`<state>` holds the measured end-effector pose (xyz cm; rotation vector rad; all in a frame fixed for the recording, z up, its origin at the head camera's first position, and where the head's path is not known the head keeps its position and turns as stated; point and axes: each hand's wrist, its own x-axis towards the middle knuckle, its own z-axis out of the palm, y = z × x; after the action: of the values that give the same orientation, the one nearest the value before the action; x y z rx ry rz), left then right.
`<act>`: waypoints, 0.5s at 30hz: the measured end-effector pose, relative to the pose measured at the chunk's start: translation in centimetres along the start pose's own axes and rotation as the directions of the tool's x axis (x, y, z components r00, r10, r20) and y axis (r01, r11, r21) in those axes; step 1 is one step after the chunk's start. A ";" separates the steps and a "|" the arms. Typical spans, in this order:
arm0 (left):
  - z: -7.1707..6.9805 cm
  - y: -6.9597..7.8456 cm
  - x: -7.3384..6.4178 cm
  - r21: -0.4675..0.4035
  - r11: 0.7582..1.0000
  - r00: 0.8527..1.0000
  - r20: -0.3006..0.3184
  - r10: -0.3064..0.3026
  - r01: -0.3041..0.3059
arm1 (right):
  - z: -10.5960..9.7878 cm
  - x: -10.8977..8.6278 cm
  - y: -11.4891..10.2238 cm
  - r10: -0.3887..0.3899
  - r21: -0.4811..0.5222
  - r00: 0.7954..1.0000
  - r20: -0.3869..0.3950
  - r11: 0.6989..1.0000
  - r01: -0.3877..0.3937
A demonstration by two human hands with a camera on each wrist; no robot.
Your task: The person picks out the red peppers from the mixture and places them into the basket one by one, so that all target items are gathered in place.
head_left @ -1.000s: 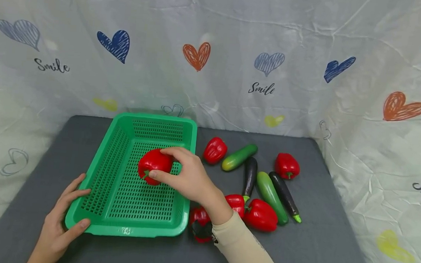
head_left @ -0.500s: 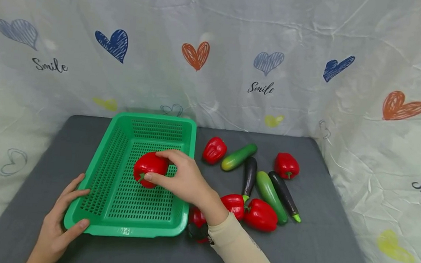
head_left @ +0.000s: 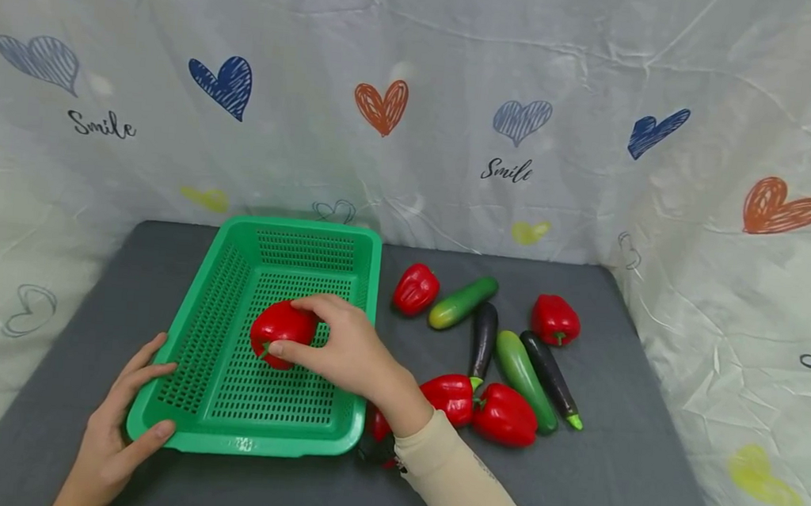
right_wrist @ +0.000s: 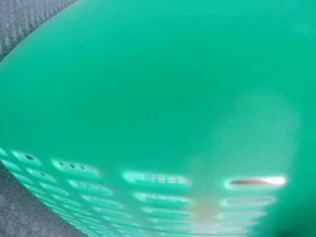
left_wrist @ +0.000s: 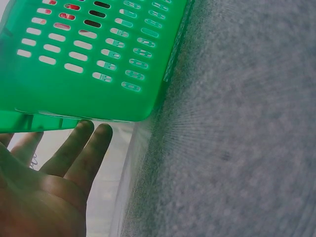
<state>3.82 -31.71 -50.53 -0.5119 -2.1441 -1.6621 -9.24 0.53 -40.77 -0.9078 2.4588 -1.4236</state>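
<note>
My right hand (head_left: 348,352) holds a glossy red bell pepper (head_left: 279,329) by its side, thumb near the green stem and fingers over the top. The pepper is low inside a green perforated plastic basket (head_left: 290,447), over its middle. At the basket's near left corner, my left hand (head_left: 109,424) rests against the rim with thumb and fingers spread. The left wrist view shows these fingers (left_wrist: 79,160) stretched straight up to the rim's underside. A basket wall (right_wrist: 163,89) fills the right wrist view, so the right hand is hidden there.
Right of the basket lie red bell peppers (head_left: 505,416), two green cucumbers (head_left: 462,303) and two dark eggplants (head_left: 551,378) on a grey cloth (head_left: 617,476). My right forearm (head_left: 469,480) partly covers another pepper beside the basket. A curtain printed with hearts (head_left: 381,108) hangs behind.
My right hand has moved the bell pepper a little left and nearer to me inside the basket. The left hand stays at the basket's corner.
</note>
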 end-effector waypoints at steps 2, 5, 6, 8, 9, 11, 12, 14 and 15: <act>0.0 0.0 0.0 -0.012 1.000 1.000 0.001 0.002 -0.002 | 0.1 0.1 -0.2 0.000 -0.014 1.000 0.007 1.000 0.000; 0.0 0.0 0.0 -0.001 1.000 1.000 0.003 -0.001 0.001 | 0.3 0.2 -0.4 -0.001 -0.027 1.000 0.019 1.000 0.001; 0.0 0.1 0.0 0.006 1.000 1.000 0.004 -0.003 0.003 | 0.3 0.3 -0.4 0.002 -0.028 1.000 0.024 1.000 -0.001; 0.0 0.1 0.0 0.000 1.000 1.000 0.007 -0.009 0.009 | 0.5 0.3 -0.5 0.007 -0.026 0.999 0.035 1.000 -0.006; 0.0 0.2 0.0 0.006 1.000 1.000 0.008 -0.014 0.014 | 0.5 0.4 -0.6 0.008 -0.027 0.999 0.040 1.000 -0.007; 0.0 0.2 0.0 0.002 1.000 1.000 0.010 -0.018 0.018 | 0.7 0.4 -0.6 0.002 -0.029 0.999 0.045 1.000 0.000; 0.0 0.2 0.0 0.000 1.000 1.000 0.009 -0.019 0.019 | 0.8 0.5 -0.7 -0.007 -0.031 0.999 0.047 0.999 0.009; 0.0 0.2 0.0 0.002 1.000 1.000 0.010 -0.020 0.020 | 0.9 0.6 -0.7 -0.022 -0.037 0.999 0.050 0.999 0.023; 0.0 0.2 0.0 0.006 1.000 1.000 0.009 -0.019 0.019 | 1.0 0.6 -0.7 -0.027 -0.040 0.998 0.053 0.999 0.029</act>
<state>3.94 -31.67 -50.39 -0.4995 -2.1662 -1.6660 -9.05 -0.84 -40.65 -0.9789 2.4552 -1.3452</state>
